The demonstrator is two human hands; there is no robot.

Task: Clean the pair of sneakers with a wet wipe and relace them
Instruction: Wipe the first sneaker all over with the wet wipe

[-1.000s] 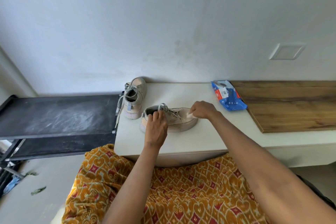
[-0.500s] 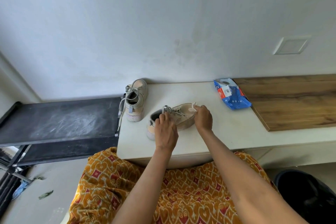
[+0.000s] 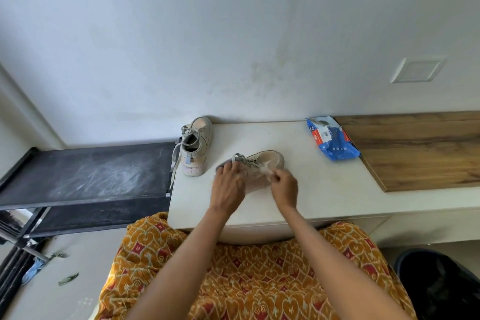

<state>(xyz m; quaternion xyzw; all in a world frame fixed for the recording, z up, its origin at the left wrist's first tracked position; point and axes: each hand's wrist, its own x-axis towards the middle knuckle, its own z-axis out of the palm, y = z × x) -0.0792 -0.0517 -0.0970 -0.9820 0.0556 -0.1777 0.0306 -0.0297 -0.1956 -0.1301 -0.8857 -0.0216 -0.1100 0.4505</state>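
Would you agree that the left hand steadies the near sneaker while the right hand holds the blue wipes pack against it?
Not quite: the head view shows the right hand pinching a white wet wipe against the near sneaker; the blue wipes pack lies apart by the wooden board. The left hand does steady that sneaker.

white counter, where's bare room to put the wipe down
Bare white counter lies between the right hand and the wooden board, in front of the blue wipes pack. The left end is crowded: both sneakers and the left hand.
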